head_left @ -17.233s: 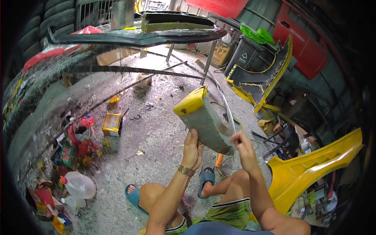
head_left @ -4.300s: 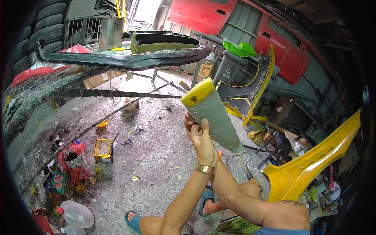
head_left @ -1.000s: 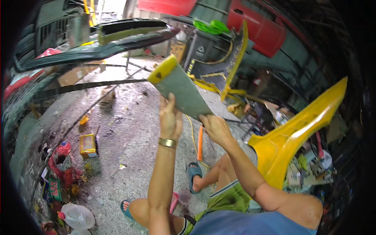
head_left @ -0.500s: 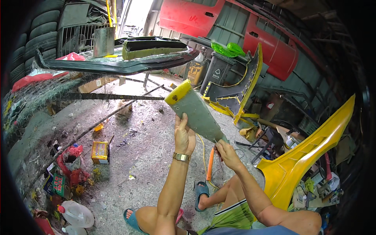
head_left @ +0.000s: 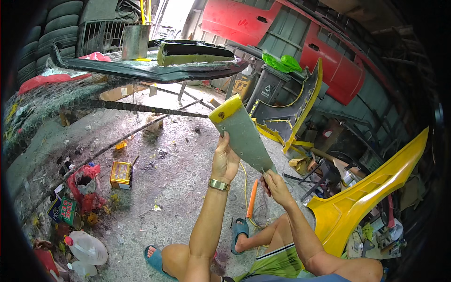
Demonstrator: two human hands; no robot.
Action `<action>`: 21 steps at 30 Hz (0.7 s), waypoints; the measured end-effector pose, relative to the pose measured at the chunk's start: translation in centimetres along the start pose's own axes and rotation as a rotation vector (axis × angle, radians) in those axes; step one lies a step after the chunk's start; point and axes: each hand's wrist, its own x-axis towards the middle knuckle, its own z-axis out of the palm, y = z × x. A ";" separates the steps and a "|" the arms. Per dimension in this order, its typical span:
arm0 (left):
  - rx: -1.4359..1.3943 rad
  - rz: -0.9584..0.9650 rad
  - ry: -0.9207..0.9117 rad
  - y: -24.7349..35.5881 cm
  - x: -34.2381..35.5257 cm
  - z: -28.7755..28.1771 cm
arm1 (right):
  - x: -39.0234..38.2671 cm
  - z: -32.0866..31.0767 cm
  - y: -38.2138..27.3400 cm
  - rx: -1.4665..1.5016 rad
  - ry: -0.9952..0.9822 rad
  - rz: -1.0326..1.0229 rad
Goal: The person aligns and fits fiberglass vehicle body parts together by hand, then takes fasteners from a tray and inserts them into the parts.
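The left hand (head_left: pixel 224 162) grips the grey-green, yellow-tipped body panel piece (head_left: pixel 242 134) from below, holding it raised above the littered concrete floor (head_left: pixel 174 188). The right hand (head_left: pixel 276 185) pinches the piece's narrow lower end. A yellow bumper (head_left: pixel 371 190) leans nearby at the right.

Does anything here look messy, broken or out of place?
Yes. The concrete floor is strewn with pale shavings and scraps, with a yellow box lying among them. The grey panel held by the left hand and right hand has one yellow end.
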 end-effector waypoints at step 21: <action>0.131 0.125 0.012 -1.0 0.5 -1.2 | -0.6 -0.2 -0.7 0.343 -0.023 0.234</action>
